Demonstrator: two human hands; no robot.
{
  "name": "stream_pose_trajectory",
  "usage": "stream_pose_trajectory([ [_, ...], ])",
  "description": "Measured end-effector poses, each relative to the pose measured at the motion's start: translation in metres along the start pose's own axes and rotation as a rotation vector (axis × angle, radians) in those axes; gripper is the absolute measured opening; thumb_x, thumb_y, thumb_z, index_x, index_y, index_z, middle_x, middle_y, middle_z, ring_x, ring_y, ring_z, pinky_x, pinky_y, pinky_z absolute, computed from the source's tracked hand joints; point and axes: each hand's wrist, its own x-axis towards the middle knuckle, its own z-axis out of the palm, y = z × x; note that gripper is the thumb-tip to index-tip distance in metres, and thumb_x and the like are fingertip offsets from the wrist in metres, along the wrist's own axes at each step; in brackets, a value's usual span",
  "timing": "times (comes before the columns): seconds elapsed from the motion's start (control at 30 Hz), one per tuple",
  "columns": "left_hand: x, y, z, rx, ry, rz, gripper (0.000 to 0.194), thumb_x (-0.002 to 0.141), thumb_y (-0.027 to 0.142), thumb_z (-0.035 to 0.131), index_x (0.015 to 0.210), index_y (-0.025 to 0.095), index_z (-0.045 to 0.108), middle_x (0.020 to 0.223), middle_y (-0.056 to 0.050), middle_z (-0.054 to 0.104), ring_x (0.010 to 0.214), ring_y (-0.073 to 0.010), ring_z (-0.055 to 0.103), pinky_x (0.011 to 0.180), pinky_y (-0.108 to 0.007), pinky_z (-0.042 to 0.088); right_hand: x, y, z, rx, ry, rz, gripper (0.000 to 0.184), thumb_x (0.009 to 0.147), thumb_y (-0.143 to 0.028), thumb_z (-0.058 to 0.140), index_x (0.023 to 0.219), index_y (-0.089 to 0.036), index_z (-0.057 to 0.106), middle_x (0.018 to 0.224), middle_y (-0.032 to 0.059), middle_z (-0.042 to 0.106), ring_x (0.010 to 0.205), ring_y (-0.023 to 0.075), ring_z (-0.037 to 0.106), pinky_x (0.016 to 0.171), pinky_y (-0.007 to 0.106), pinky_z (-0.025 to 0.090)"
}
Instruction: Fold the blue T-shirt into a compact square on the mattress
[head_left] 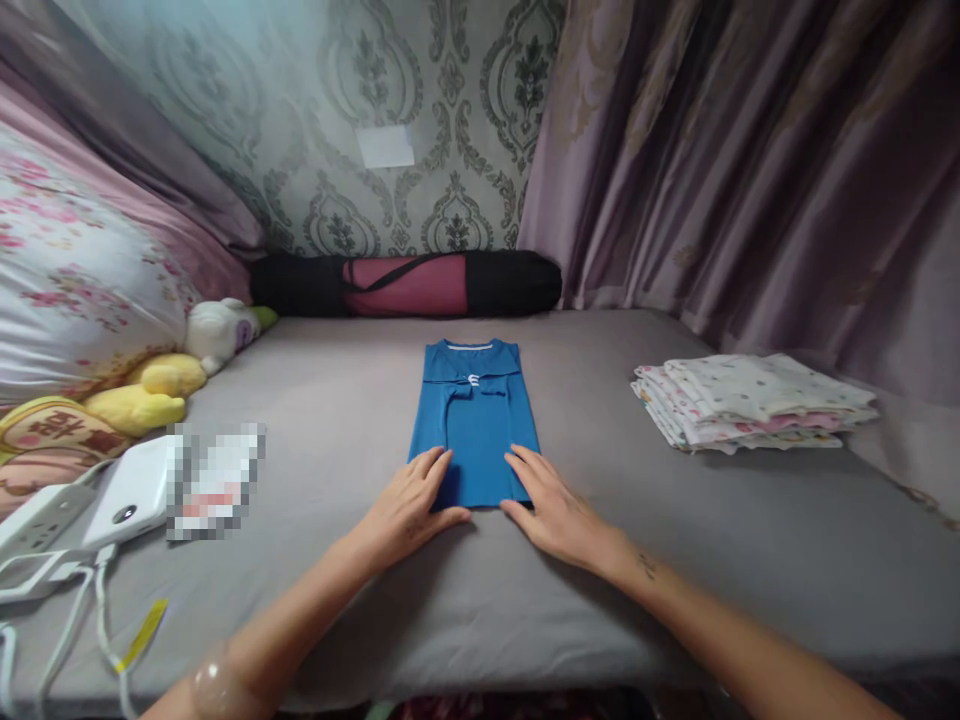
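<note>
A blue shirt (474,420), folded into a narrow strip with its sleeves tucked across the middle, lies on the grey bed sheet (600,560), collar at the far end. My left hand (409,505) rests flat on the shirt's near left corner, fingers stretched out. On the near right corner lies my right hand (551,505), flat too, fingers extended. Neither hand grips the cloth.
A stack of folded patterned clothes (750,402) sits at the right. A black and pink rolled bag (405,283) lies against the wall. Floral bedding (75,270), plush toys (187,365), a white power bank (127,495), and cables (45,580) lie at the left. Curtains (750,150) hang at the right.
</note>
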Motion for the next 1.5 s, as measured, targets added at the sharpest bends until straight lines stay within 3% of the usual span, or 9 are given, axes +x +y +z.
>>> stream_pose_trajectory([
  [0.1,-0.014,-0.007,-0.011,-0.054,0.002,0.058,0.059,0.09,0.057,0.046,0.133,0.017,0.045,0.129,-0.015,0.054,0.116,-0.0253,0.055,0.097,-0.039,0.047,-0.019,0.004,-0.012,-0.023,0.047,-0.046,0.034,0.094,-0.03,0.049,0.126,-0.018,0.054,0.127,0.0115,0.054,0.12,0.023,0.049,0.101,0.039,0.043],
  [0.2,-0.018,-0.012,-0.016,-0.084,-0.057,0.109,0.039,0.096,0.045,0.041,0.124,0.02,0.053,0.12,-0.009,0.059,0.106,-0.0201,0.059,0.092,-0.033,0.05,-0.024,0.008,-0.02,-0.079,0.026,-0.124,0.021,0.096,-0.026,0.047,0.112,-0.02,0.059,0.11,0.008,0.06,0.103,0.0208,0.055,0.09,0.036,0.048],
  [0.43,-0.014,-0.006,-0.026,0.062,-0.135,0.226,0.034,0.099,0.027,0.032,0.118,0.016,0.058,0.111,-0.011,0.064,0.103,-0.0223,0.059,0.087,-0.035,0.052,-0.011,0.007,-0.023,-0.343,-0.063,-0.265,0.017,0.096,-0.021,0.045,0.098,-0.017,0.062,0.096,0.0082,0.062,0.085,0.0206,0.055,0.075,0.034,0.05],
  [0.57,-0.01,-0.005,-0.033,0.07,-0.186,0.274,0.039,0.092,0.013,0.034,0.127,0.017,0.052,0.114,-0.011,0.062,0.104,-0.0221,0.058,0.086,-0.034,0.052,-0.008,0.008,-0.029,-0.324,-0.12,-0.273,0.03,0.09,-0.004,0.04,0.108,-0.015,0.06,0.102,0.0103,0.062,0.092,0.0213,0.056,0.077,0.034,0.051],
  [0.73,-0.01,-0.026,-0.025,0.0,-0.072,0.19,0.048,0.087,0.01,0.034,0.131,0.021,0.05,0.131,-0.01,0.054,0.118,-0.0221,0.053,0.1,-0.037,0.046,-0.004,0.025,-0.032,-0.032,-0.069,-0.201,0.053,0.076,-0.002,0.042,0.125,-0.018,0.055,0.123,0.0098,0.057,0.115,0.0206,0.051,0.098,0.036,0.045],
  [0.97,-0.01,-0.056,-0.024,-0.239,-0.152,0.162,0.05,0.082,0.01,0.038,0.128,0.022,0.054,0.138,-0.004,0.052,0.127,-0.0182,0.049,0.109,-0.034,0.038,0.002,0.05,-0.024,0.123,-0.076,-0.198,0.046,0.082,-0.012,0.043,0.124,-0.02,0.06,0.14,0.0071,0.05,0.132,0.0211,0.042,0.111,0.046,0.033],
  [1.13,-0.004,-0.059,-0.028,-0.358,-0.113,0.028,0.045,0.08,0.014,0.041,0.12,0.021,0.061,0.128,-0.006,0.06,0.121,-0.0213,0.054,0.105,-0.035,0.041,0.009,0.051,-0.031,0.19,-0.106,-0.166,0.04,0.089,-0.016,0.039,0.121,-0.021,0.063,0.132,0.0047,0.058,0.125,0.018,0.051,0.107,0.038,0.039],
  [1.3,0.007,-0.054,-0.035,-0.599,-0.063,-0.158,0.038,0.086,0.031,0.046,0.116,0.017,0.063,0.113,-0.008,0.068,0.104,-0.0231,0.062,0.092,-0.033,0.047,0.022,0.048,-0.041,0.247,-0.1,0.008,0.034,0.094,-0.029,0.041,0.12,-0.026,0.063,0.11,-0.0009,0.07,0.101,0.0182,0.065,0.09,0.032,0.049],
  [1.5,0.038,-0.049,-0.032,-0.808,0.056,-0.33,0.039,0.08,0.045,0.051,0.097,0.013,0.065,0.081,-0.004,0.067,0.074,-0.0173,0.059,0.068,-0.026,0.046,0.051,0.059,-0.033,0.155,0.043,0.133,0.035,0.094,-0.04,0.04,0.089,-0.02,0.069,0.072,-0.0008,0.067,0.07,0.0176,0.062,0.064,0.026,0.046],
])
